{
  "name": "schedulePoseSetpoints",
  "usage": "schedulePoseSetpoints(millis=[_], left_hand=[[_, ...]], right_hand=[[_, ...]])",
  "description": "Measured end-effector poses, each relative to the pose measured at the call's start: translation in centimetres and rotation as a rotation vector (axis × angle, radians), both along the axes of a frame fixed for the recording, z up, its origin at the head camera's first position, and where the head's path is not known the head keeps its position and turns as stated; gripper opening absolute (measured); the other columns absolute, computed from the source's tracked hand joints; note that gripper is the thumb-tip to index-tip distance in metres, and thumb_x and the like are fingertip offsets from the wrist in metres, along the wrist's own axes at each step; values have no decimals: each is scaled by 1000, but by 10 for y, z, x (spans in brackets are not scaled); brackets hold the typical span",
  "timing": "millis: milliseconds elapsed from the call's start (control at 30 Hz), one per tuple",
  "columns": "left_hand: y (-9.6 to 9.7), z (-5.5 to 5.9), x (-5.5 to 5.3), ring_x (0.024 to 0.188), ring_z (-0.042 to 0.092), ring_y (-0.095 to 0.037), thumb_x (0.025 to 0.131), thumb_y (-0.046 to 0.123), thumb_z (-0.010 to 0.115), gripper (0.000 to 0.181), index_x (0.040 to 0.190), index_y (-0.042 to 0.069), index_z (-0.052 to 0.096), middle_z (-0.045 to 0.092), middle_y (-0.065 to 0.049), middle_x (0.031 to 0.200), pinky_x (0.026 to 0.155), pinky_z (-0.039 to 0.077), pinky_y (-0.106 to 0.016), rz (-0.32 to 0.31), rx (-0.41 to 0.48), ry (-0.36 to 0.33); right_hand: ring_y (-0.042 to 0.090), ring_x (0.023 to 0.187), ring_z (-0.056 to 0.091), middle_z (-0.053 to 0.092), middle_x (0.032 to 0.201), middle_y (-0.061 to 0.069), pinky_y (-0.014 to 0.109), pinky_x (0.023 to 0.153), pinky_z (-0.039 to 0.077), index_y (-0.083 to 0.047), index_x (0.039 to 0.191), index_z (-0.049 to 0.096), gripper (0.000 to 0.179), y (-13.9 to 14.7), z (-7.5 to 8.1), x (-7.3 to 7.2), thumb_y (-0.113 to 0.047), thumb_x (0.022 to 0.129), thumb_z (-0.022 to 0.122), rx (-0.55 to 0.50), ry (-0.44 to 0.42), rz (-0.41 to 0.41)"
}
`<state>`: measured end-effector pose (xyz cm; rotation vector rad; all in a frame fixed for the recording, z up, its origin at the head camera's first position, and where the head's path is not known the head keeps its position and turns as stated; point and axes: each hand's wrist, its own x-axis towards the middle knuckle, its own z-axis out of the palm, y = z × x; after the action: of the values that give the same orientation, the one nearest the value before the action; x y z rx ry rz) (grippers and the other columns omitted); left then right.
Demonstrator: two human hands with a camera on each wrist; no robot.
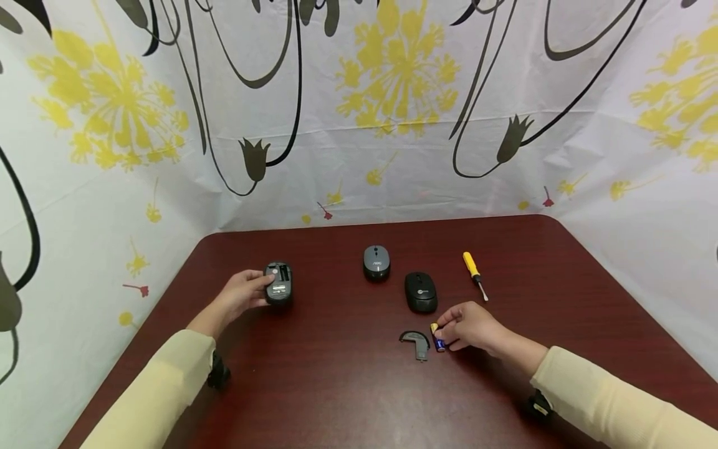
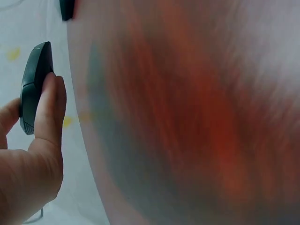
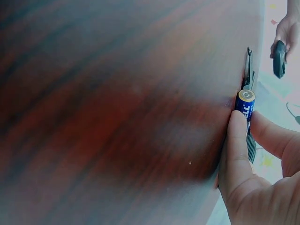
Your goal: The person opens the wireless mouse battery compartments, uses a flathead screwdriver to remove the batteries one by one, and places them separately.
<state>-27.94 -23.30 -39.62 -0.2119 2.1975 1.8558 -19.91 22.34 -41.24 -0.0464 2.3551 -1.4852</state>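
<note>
At the left of the table my left hand (image 1: 245,291) holds a computer mouse (image 1: 278,292) with its underside up and its battery slot uncovered. In the left wrist view that mouse (image 2: 35,86) is seen edge-on, pinched between thumb and fingers. My right hand (image 1: 471,325) pinches a blue and yellow battery (image 1: 439,342) low over the table or on it; I cannot tell which. The right wrist view shows the battery (image 3: 245,102) between thumb and finger, one flat end outward. Just left of it lies a dark grey battery cover (image 1: 416,343) with a curved top.
Behind the battery sits a black mouse (image 1: 421,293), and farther back a grey and black mouse (image 1: 376,262). A screwdriver (image 1: 475,274) with a yellow handle lies to the right. The dark red table (image 1: 314,399) ends at a patterned cloth (image 1: 359,181).
</note>
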Motion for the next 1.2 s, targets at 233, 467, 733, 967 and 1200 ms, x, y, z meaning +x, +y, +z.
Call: schedulePoseSetpoints(millis=[233,467,733,967,1200], left_hand=[[-19,0,-16,95,61,-15,99,29,57,66,147,-7,29,43,-28,138,77,57,-30,52,-124,20],[-32,-5,-24,115,53,-31,101,28,54,67,149,-6,25,37,-30,143,76,57,-29,107,-163,31],[-43,-12,-25,117,52,-37,102,26,52,63,148,-8,27,34,-33,144,75,57,-30,117,-250,44],[-41,-15,-27,104,60,-29,101,25,53,60,144,-11,33,41,-34,139,72,58,-30,104,-316,62],[-41,-15,-24,104,60,-34,100,23,54,57,140,-13,38,45,-35,134,69,58,-31,111,-374,85]], right_hand=[[22,76,67,68,82,11,37,64,59,8,97,65,18,0,0,1,-2,85,72,-1,6,16],[22,77,66,68,83,10,38,65,59,9,99,65,19,1,1,2,-2,86,72,-10,12,30],[22,77,66,68,83,10,38,65,59,8,99,65,19,1,-2,0,-1,85,72,-6,-4,12],[22,77,66,67,83,10,38,65,59,9,100,65,19,1,-1,-1,0,85,72,-5,-15,5],[22,77,66,68,83,10,38,65,59,9,101,64,19,0,0,0,1,85,71,-7,-14,9]])
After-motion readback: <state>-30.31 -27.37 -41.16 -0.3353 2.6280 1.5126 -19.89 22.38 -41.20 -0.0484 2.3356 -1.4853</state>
